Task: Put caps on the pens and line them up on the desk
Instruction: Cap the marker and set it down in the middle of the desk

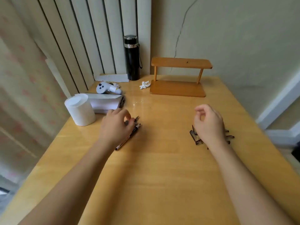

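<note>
Several uncapped pens (136, 127) lie in a bunch on the wooden desk (155, 176), left of the middle, tips pointing away from me. My left hand (116, 125) rests over them with its fingers curled around one or more pens; most of each barrel is hidden under the hand. One barrel end (119, 147) sticks out below my wrist. Several dark pen caps (195, 138) lie scattered at the right. My right hand (209, 124) hovers just above the caps, thumb and forefinger bent close together with nothing visible between them.
A white paper roll (80, 111) and a white box (105, 103) stand close behind my left hand. Further back are a white controller (106, 88), a black flask (131, 58), a crumpled tissue (144, 84) and a small wooden shelf (178, 78) against the wall.
</note>
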